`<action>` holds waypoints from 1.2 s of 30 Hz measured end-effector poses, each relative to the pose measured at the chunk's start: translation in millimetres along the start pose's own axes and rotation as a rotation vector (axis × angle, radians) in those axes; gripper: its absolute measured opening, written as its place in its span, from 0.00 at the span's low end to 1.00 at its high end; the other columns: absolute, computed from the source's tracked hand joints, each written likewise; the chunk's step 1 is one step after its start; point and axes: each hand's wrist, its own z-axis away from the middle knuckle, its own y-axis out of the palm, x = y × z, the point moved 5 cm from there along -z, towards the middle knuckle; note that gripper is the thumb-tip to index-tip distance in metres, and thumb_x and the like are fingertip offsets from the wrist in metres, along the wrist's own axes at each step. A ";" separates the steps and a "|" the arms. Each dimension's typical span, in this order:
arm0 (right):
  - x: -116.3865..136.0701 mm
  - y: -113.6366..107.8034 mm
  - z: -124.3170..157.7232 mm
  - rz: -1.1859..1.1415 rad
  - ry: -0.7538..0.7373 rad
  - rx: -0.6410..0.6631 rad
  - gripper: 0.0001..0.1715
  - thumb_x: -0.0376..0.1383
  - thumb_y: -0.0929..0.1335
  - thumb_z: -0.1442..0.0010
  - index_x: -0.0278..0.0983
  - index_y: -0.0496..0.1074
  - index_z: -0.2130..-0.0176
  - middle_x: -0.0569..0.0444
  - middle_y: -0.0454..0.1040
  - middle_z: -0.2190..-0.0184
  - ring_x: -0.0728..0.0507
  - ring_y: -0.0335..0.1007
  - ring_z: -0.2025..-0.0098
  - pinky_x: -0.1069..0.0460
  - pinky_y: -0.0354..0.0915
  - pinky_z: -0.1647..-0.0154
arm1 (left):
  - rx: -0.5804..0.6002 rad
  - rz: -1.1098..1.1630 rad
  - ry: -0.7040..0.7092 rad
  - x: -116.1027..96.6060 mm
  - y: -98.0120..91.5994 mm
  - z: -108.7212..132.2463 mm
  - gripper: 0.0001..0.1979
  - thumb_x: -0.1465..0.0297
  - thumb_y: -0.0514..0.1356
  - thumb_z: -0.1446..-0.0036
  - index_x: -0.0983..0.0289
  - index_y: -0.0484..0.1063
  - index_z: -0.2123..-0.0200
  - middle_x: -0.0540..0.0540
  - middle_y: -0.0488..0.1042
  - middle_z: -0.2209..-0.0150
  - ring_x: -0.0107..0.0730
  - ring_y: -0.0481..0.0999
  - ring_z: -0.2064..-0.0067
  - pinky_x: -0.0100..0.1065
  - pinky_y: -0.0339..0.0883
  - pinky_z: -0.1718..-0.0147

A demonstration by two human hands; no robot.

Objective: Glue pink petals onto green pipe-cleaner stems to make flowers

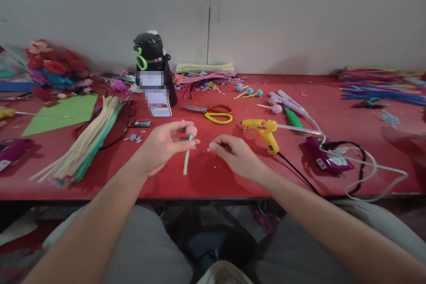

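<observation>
Between the thumb and fingers of my left hand [166, 146] is a pink pipe-cleaner flower [191, 131], its round head upward and its pale green stem [187, 162] slanting down over the table. My right hand [236, 155] is closed in a pinch a short way to the right, apart from the flower. A tiny pale bit may be at its fingertips, too small to name. Beyond the hands lie yellow-and-red-handled scissors [213, 113]. Right of them, a yellow glue gun [262, 131] rests with a clear glue stick in its back.
A bundle of cream and green pipe cleaners [83, 142] lies at left, beside a green sheet [60, 115]. A black bottle [153, 62] stands behind. Finished-looking small blue balls [249, 92], a lilac corded tool [293, 103] and a purple power strip [328, 157] with loose cables occupy the right.
</observation>
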 end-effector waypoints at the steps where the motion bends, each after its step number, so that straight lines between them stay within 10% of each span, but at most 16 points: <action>1: 1.0 -8.8 7.9 -0.036 0.022 -0.035 0.15 0.42 0.65 0.31 0.35 0.72 0.66 0.56 0.72 0.72 0.48 0.65 0.71 0.54 0.61 0.69 | -0.036 0.016 -0.001 3.4 7.7 2.5 0.19 0.72 0.74 0.54 0.63 0.78 0.56 0.53 0.75 0.57 0.32 0.75 0.56 0.38 0.72 0.49; 9: 9.3 -20.6 44.4 -0.114 0.045 -0.202 0.13 0.43 0.65 0.32 0.37 0.69 0.65 0.54 0.72 0.69 0.47 0.66 0.68 0.52 0.62 0.67 | -0.144 0.068 -0.070 21.6 56.4 21.7 0.27 0.72 0.76 0.58 0.62 0.76 0.52 0.54 0.77 0.54 0.36 0.77 0.56 0.38 0.74 0.55; 36: 2.1 -5.7 48.9 -0.448 0.146 0.056 0.20 0.48 0.64 0.31 0.37 0.64 0.68 0.59 0.62 0.75 0.50 0.55 0.73 0.52 0.54 0.71 | -0.073 0.080 0.004 32.1 55.3 20.7 0.21 0.70 0.74 0.51 0.62 0.78 0.52 0.55 0.79 0.55 0.34 0.78 0.53 0.31 0.76 0.55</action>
